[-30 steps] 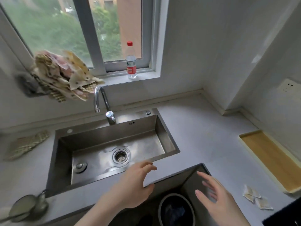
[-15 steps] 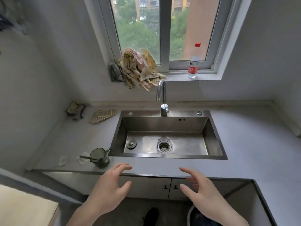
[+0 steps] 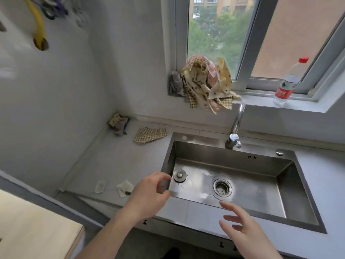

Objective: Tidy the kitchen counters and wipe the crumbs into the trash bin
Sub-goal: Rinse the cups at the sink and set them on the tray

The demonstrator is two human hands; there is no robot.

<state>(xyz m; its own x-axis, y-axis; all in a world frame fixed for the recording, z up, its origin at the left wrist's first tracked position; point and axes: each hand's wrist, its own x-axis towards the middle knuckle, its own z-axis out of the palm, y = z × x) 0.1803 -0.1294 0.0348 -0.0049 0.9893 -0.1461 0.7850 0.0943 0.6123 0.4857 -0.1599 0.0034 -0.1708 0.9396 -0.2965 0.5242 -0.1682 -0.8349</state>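
Observation:
My left hand [image 3: 149,195] hovers over the grey counter [image 3: 112,165] at the sink's front left corner. Its fingers are loosely curved, with nothing visible in them. It covers the spot right of two paper scraps [image 3: 124,187]. My right hand [image 3: 242,234] is open with spread fingers above the counter's front edge. A checked cloth [image 3: 150,135] lies flat on the counter behind, and a crumpled cloth [image 3: 118,124] sits in the corner. A pile of patterned cloths [image 3: 205,85] hangs off the windowsill. The trash bin is out of view.
The steel sink [image 3: 261,193] holds a loose drain plug [image 3: 179,175]; the faucet [image 3: 236,128] stands behind it. A water bottle [image 3: 287,85] stands on the sill. A wooden surface [image 3: 28,230] lies at bottom left. Walls close off the left and back.
The view swung left, and the trash bin and the dark cup dropped from sight. My left hand reached forward to the sink's front left corner; my right hand stayed open.

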